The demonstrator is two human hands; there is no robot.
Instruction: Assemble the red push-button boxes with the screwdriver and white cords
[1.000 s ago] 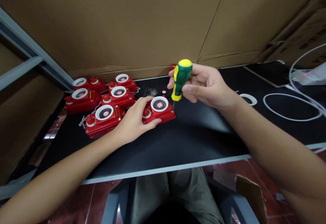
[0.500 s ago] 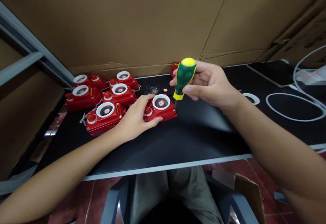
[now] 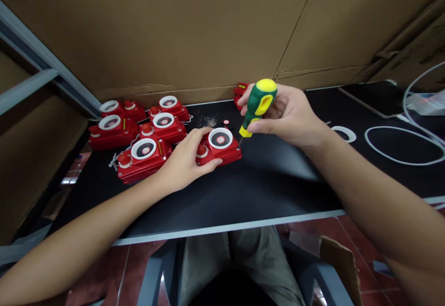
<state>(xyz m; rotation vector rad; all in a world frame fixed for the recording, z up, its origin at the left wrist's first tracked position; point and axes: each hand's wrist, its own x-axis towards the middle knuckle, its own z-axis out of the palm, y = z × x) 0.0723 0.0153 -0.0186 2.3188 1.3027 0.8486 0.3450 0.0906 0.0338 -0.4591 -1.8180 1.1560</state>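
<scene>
My left hand (image 3: 189, 162) grips the left end of a red box with a white ring (image 3: 220, 138) on top and a red dome beside the ring. The box lies on the black tabletop (image 3: 222, 199). My right hand (image 3: 281, 113) is closed round a green and yellow screwdriver (image 3: 259, 104), held tilted with its handle up. Its thin shaft reaches down to the box's right corner, at or close to a screw there; I cannot tell whether the tip touches it. Some of my right fingers are hidden behind the handle.
Several similar red boxes (image 3: 141, 160) stand at the left. Pale crumbs (image 3: 208, 121) and a small round disc (image 3: 225, 122) lie behind my left hand. Another red part (image 3: 240, 95) sits at the back. A loose white ring (image 3: 344, 133), white cable (image 3: 405, 160) and dark flat panel (image 3: 371, 98) lie right.
The screwdriver has turned in my right hand, showing a yellow patch on its handle, and its top leans slightly further right. My left hand and the box have stayed in place.
</scene>
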